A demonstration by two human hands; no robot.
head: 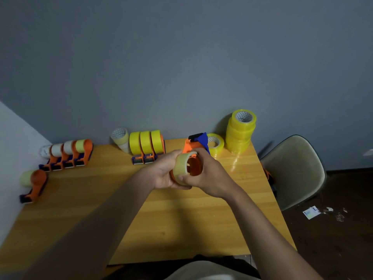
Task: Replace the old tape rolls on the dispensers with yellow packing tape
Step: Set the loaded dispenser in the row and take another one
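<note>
Centrally above the table, both hands clasp one dispenser: the left hand cups its underside, the right hand pinches the pale old roll, half off the orange hub. Pulled crooked, the roll could jam. Behind it sits the yellow stack; reloaded dispensers stand left.

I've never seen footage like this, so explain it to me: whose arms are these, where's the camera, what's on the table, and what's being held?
There is no machine: a person wears one camera on the head, looking down at a wooden table. The left hand and right hand together grip an orange dispenser carrying a pale old tape roll. Behind stand three dispensers with yellow tape, four with pale rolls, another at the left edge, and a stack of new yellow rolls.
</note>
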